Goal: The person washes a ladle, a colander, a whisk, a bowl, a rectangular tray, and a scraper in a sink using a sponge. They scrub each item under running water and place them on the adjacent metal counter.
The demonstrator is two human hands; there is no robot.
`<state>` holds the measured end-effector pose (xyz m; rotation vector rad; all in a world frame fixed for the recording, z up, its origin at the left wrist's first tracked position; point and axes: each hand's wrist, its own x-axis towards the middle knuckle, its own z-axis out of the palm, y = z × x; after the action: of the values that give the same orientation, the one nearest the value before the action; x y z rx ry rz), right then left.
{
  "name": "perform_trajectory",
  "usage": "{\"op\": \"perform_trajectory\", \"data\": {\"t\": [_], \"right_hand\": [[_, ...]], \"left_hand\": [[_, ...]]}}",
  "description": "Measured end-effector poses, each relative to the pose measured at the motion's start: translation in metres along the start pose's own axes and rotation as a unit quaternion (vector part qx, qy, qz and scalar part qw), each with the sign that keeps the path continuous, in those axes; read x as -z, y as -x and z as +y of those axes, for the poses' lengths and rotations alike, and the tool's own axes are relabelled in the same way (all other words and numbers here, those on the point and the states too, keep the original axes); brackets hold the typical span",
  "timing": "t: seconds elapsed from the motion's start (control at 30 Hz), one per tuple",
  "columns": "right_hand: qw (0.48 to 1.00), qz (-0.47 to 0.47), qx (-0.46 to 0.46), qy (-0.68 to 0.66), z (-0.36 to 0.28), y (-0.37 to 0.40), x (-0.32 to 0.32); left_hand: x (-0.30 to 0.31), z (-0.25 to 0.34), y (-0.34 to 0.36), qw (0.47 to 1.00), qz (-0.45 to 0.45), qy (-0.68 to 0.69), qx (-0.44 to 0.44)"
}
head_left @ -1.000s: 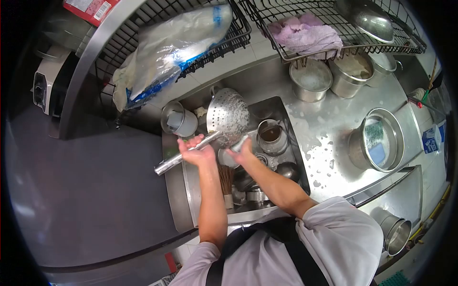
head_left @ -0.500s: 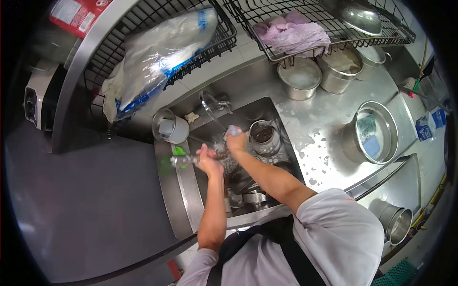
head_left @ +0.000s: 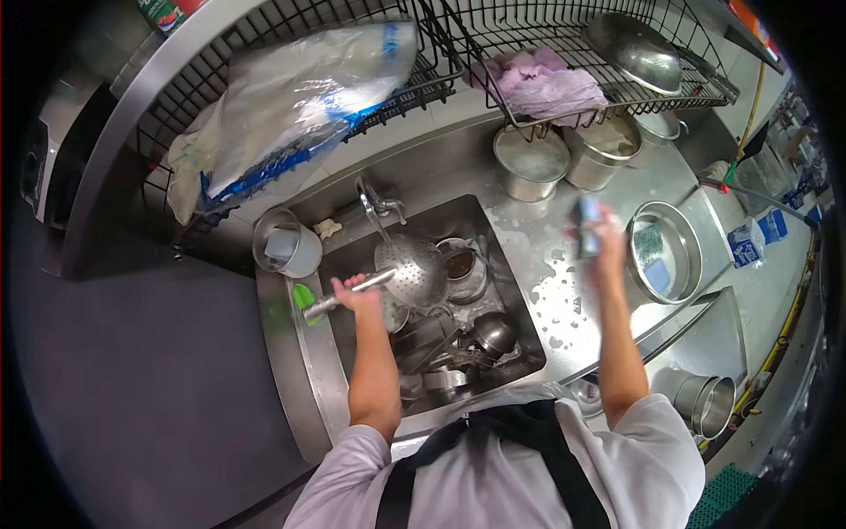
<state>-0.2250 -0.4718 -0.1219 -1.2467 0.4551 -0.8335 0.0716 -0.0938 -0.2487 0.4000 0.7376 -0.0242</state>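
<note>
My left hand (head_left: 355, 294) is wrapped round the metal handle of a perforated skimmer (head_left: 417, 275). The skimmer's round, holed bowl is over the sink (head_left: 530, 326), under the faucet (head_left: 374, 204). My right hand (head_left: 608, 249) is up over the steel counter, right of the sink, and grips a bluish-grey sponge (head_left: 586, 227); both are smeared by motion. Close by on its right stands a round steel pot (head_left: 638, 278) with a green scouring pad (head_left: 649, 244) and a blue sponge (head_left: 657, 275) in it. A soapy metal pot (head_left: 468, 280) and a rounded steel bowl (head_left: 494, 333) lie in the sink.
A clear plastic container (head_left: 306, 256) and a green object (head_left: 307, 305) sit at the sink's left edge. Behind the counter are steel pots (head_left: 531, 165) of cloudy liquid. Overhead, wire racks (head_left: 617, 104) hold a pink cloth (head_left: 551, 84), a metal colander and plastic bags (head_left: 317, 97).
My right hand has moved from the sink out to the right over the counter with the sponge. My left hand still holds the skimmer, whose bowl now shows plainly. The view has shifted slightly.
</note>
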Motion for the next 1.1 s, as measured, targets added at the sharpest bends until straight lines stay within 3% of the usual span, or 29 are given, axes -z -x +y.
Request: {"op": "perform_trajectory", "data": {"t": [0.07,0.13,0.17,0.2,0.23,0.3,0.37,0.43,0.47,0.5,0.53,0.57,0.63,0.73,0.83,0.9,0.97,1.03,1.1], "right_hand": [[0.972,0.136,0.073,0.177,-0.045,-0.001,0.045],[0.909,0.167,0.125,0.361,-0.074,-0.004,0.091],[0.840,0.183,0.158,0.485,-0.081,-0.005,0.110],[0.800,0.194,0.112,0.556,-0.090,0.000,0.113],[0.734,0.237,0.146,0.619,-0.066,-0.008,0.146],[0.640,0.239,0.231,0.692,-0.054,-0.007,0.132],[0.765,0.167,0.253,0.568,-0.020,-0.006,0.083],[0.846,0.039,0.171,0.504,0.014,0.017,-0.024],[0.850,-0.071,0.227,0.471,0.068,0.020,-0.048],[0.840,-0.194,0.164,0.480,0.112,0.035,-0.086],[0.870,-0.294,0.104,0.381,0.104,0.055,-0.148],[0.803,-0.412,0.158,0.401,0.123,0.061,-0.181],[0.725,-0.443,0.223,0.479,0.153,0.072,-0.244],[0.760,-0.411,0.182,0.470,0.188,0.040,-0.310],[0.805,-0.392,-0.085,0.437,0.193,0.007,-0.343],[0.847,-0.361,-0.186,0.343,0.230,-0.014,-0.333],[0.873,-0.291,-0.325,0.217,0.248,-0.026,-0.317],[0.856,-0.176,-0.484,0.054,0.252,-0.027,-0.295],[0.871,-0.093,-0.476,0.084,0.263,-0.030,-0.263]], "left_hand": [[0.026,0.009,-0.009,0.997,0.023,0.069,0.023],[0.048,0.014,-0.011,0.989,0.069,0.129,0.018],[0.058,0.017,-0.012,0.983,0.092,0.160,0.015],[0.073,0.018,-0.020,0.980,0.095,0.176,0.012],[0.074,0.020,-0.014,0.978,0.105,0.182,0.006],[0.074,0.018,0.002,0.971,0.126,0.201,-0.007],[0.087,0.023,0.001,0.969,0.110,0.221,-0.021],[0.094,0.022,-0.005,0.969,0.082,0.231,-0.020],[0.093,0.023,-0.001,0.970,0.077,0.228,-0.020],[0.089,0.023,0.006,0.971,0.071,0.227,-0.020],[0.083,0.025,0.014,0.972,0.064,0.226,-0.022],[0.073,0.027,0.024,0.973,0.073,0.219,-0.032],[0.055,0.037,0.045,0.973,0.092,0.203,-0.057],[0.057,0.065,0.051,0.972,0.065,0.219,-0.055],[0.059,0.087,0.061,0.975,0.035,0.208,-0.074],[0.059,0.093,0.062,0.979,0.017,0.185,-0.085],[0.055,0.092,0.060,0.986,-0.069,0.135,-0.066],[0.037,0.089,0.058,0.989,-0.130,0.065,-0.032],[0.017,0.073,0.048,0.985,-0.171,-0.004,0.023]]}}
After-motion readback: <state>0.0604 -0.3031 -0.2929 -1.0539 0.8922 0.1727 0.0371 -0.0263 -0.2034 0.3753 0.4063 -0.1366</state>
